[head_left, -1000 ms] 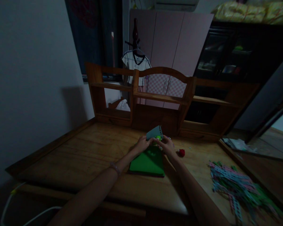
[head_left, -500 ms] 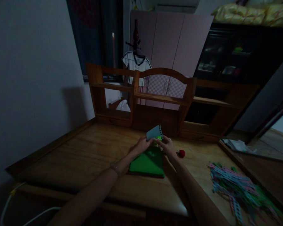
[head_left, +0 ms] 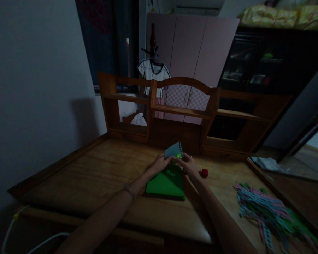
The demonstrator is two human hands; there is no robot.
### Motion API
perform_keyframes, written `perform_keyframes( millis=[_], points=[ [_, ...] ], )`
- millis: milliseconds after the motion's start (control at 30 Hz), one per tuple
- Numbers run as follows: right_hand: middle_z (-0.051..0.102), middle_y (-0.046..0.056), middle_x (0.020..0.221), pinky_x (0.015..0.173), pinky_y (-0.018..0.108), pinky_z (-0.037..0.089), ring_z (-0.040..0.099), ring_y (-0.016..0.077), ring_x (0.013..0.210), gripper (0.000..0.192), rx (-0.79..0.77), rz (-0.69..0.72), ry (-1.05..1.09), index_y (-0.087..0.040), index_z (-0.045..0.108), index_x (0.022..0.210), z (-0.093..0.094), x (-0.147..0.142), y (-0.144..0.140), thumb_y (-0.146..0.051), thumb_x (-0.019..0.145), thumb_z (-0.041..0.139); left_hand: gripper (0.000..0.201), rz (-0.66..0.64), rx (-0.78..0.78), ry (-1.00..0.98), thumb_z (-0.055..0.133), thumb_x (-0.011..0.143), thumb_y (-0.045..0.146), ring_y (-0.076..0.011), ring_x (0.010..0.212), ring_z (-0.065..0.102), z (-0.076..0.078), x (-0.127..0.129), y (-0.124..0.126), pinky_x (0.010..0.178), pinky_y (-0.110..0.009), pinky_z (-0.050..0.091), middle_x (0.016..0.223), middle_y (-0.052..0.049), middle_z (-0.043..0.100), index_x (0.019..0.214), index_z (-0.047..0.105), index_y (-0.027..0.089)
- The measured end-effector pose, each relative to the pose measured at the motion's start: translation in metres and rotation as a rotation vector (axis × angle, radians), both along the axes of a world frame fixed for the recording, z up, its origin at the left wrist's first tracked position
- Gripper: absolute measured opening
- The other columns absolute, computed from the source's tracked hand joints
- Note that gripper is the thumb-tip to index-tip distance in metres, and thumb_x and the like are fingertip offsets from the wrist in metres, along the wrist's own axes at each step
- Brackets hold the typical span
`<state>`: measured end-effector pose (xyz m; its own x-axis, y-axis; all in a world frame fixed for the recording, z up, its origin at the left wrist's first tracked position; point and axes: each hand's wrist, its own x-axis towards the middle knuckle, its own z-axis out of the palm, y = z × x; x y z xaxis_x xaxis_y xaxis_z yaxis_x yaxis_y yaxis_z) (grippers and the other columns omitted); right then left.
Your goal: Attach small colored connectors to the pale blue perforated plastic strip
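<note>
A light blue sheet with a row of holes or notches along its right edge stands up from my left hand, whose fingers are closed on its lower part. My right hand meets it from the right, its fingers pinched on a small bright green piece in front of the sheet. The fingers partly hide that piece, so its kind is unclear. Below both hands a flat green pad lies on the wooden desk. A small red object with a white end rests right of my right hand.
A heap of pink, blue and green strips with holes lies at the desk's right side. A wooden shelf unit borders the back. White cables hang at the lower left, and a wall rises on the left.
The hands, sheet and green piece stay almost in place, with only slight finger movement. The whole view has shifted down a little.
</note>
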<state>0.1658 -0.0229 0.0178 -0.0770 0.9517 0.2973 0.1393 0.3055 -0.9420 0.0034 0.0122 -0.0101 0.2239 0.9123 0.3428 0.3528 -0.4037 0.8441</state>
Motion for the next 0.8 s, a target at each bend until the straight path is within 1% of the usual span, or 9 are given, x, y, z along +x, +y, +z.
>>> perform_keyframes(
  millis=[167,400,633,800],
  points=[
    [0.056,0.0,0.058,0.042,0.02,0.036,0.049,0.011,0.048,0.049,-0.017,0.016,0.0,-0.017,0.061,0.086,0.0001,0.0023,0.0007,-0.059,0.062,0.066,0.047,-0.038,-0.01,0.005,0.047,0.077,0.056,-0.011,0.049,0.047,-0.0016,-0.0001,0.0014,0.048,-0.02,0.035,0.055,0.0,0.055,0.067,0.06,0.011],
    [0.054,0.0,0.054,0.036,0.02,0.032,0.046,0.0104,0.043,0.052,-0.046,-0.011,-0.034,-0.016,0.062,0.083,0.0034,0.0021,-0.0005,-0.063,0.059,0.064,0.048,-0.044,0.019,0.014,0.046,0.077,0.056,-0.0116,0.051,0.049,-0.0063,-0.0006,0.005,0.048,-0.02,0.035,0.057,-0.001,0.056,0.07,0.061,0.011],
    [0.054,0.0,0.054,0.04,0.02,0.035,0.049,0.0117,0.047,0.05,-0.034,-0.007,-0.019,-0.017,0.062,0.082,0.0037,0.0014,-0.0011,-0.062,0.06,0.064,0.047,-0.026,0.023,0.01,0.046,0.077,0.055,-0.0112,0.05,0.049,-0.0065,-0.0002,0.0046,0.049,-0.02,0.036,0.056,-0.001,0.056,0.067,0.06,0.011],
    [0.055,0.0,0.053,0.039,0.021,0.034,0.048,0.0113,0.044,0.052,-0.057,-0.024,0.004,-0.017,0.062,0.083,0.0039,-0.0016,-0.0035,-0.063,0.058,0.065,0.047,-0.031,0.029,0.017,0.045,0.078,0.055,-0.0127,0.055,0.052,-0.0045,-0.0006,0.003,0.051,-0.021,0.038,0.061,-0.002,0.059,0.07,0.061,0.011]
  ],
)
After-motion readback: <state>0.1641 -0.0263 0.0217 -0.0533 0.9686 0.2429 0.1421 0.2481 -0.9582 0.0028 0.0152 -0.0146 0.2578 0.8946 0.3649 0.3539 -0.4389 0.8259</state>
